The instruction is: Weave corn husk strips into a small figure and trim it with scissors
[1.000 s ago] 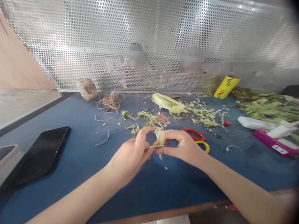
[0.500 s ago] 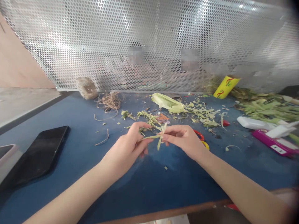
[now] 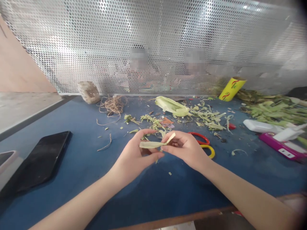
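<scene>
A pale green corn husk strip (image 3: 151, 145), folded or crossed at its right end, is held above the table. My right hand (image 3: 183, 145) pinches that end between thumb and fingers. Around the strip's left part is my left hand (image 3: 131, 151), its thumb and forefinger apart; its other fingers are partly hidden behind the strip. Beyond the hands lies a braided husk piece (image 3: 152, 120) with a shorter knotted piece (image 3: 130, 119) beside it. Scissors with a red and yellow handle (image 3: 209, 150) lie partly behind my right hand.
A whole husk (image 3: 171, 106) and husk shreds (image 3: 211, 118) lie farther back. Twine (image 3: 114, 105) sits at left near a roll (image 3: 88, 92). A phone (image 3: 40, 156), yellow tube (image 3: 232, 89) and purple power strip (image 3: 279, 147) flank the hands. Perforated metal (image 3: 158, 38) bounds the back.
The husk strip has turned, its broad side now facing me. My left thumb and forefinger have spread apart from their pinch on it. More of the scissors' handles shows.
</scene>
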A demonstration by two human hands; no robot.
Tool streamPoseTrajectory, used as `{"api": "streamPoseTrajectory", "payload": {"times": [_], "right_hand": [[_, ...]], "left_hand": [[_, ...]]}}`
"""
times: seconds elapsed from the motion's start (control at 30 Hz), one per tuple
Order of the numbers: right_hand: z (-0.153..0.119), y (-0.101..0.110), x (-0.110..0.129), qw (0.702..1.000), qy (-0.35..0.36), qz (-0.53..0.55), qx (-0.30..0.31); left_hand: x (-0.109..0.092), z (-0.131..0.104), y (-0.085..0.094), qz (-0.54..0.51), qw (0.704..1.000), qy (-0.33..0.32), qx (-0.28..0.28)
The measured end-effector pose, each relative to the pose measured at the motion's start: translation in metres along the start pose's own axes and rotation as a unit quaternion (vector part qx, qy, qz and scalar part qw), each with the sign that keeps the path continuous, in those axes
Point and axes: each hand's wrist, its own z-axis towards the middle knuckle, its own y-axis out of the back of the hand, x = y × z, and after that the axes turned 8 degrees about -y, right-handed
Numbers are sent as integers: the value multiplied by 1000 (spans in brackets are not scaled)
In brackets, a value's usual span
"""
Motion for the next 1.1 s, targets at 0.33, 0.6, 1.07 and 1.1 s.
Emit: {"api": "streamPoseTrajectory", "payload": {"times": [0.33,0.6,1.07,1.1], "right_hand": [[6,7,-1,1000,19,-7,-3],[0,5,6,1000,7,-15,-15],[-7,4,8,971,114,-182,-110],[-7,4,9,972,108,-182,-100]], "left_hand": [[0,-1,4,5,1000,-25,7],[6,3,2,10,999,-40,12],[9,1,0,143,987,-64,-32],[8,1,0,140,988,-59,-30]]}}
